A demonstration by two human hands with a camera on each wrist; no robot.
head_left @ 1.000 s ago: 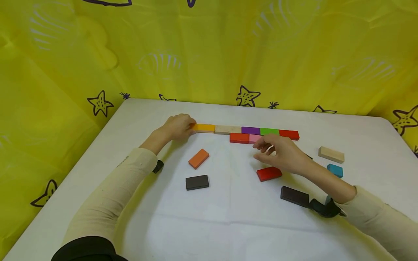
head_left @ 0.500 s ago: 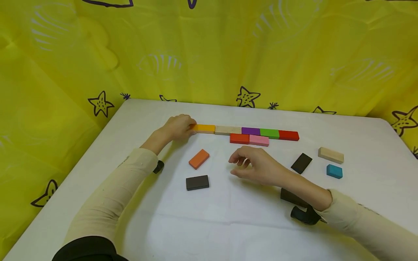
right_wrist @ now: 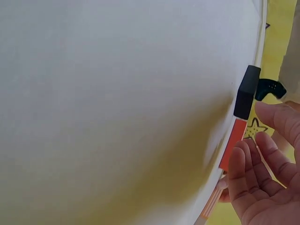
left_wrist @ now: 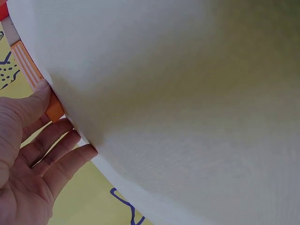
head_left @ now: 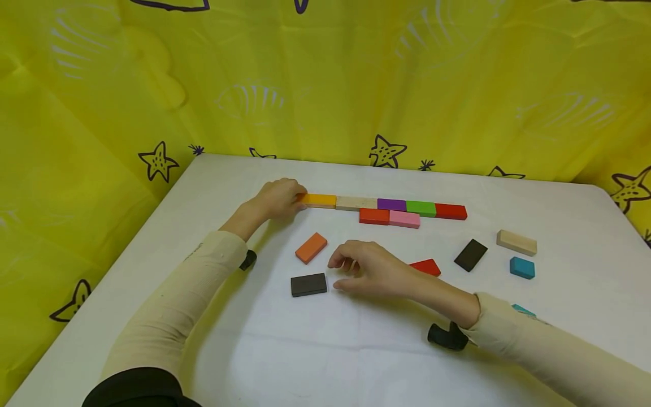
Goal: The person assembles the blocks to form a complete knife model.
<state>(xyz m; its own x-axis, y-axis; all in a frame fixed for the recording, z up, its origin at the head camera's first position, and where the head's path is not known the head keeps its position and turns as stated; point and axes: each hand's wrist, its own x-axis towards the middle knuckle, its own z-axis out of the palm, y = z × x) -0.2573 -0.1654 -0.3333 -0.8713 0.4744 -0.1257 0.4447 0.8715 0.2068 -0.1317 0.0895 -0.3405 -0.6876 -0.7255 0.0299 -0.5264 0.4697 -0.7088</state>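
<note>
At the left end of a row of flat wooden blocks, my left hand (head_left: 280, 199) pinches a yellow-orange block (head_left: 321, 200). In the left wrist view, the thumb of my left hand (left_wrist: 33, 154) lies on that block (left_wrist: 55, 108), with the fingers round its end. My right hand (head_left: 373, 268) holds nothing; its fingers are loosely bent above the table. Just left of its fingertips lie a black block (head_left: 308, 285) and, farther back, an orange block (head_left: 311, 247). The right wrist view has the black block (right_wrist: 247, 93) beside the right hand (right_wrist: 267, 173).
The row continues with plain wood (head_left: 356, 203), purple (head_left: 391, 204), green (head_left: 421, 208) and red (head_left: 451, 211) blocks. Red (head_left: 374, 216) and pink (head_left: 404, 219) blocks lie before it. To the right are black (head_left: 470, 255), plain (head_left: 516, 242) and blue (head_left: 522, 267) blocks, and a partly covered red block (head_left: 426, 267).
My right hand has moved left and toward me, from beside the pink block to beside the black block, its fingers free. My left hand has stayed on the yellow-orange block.
</note>
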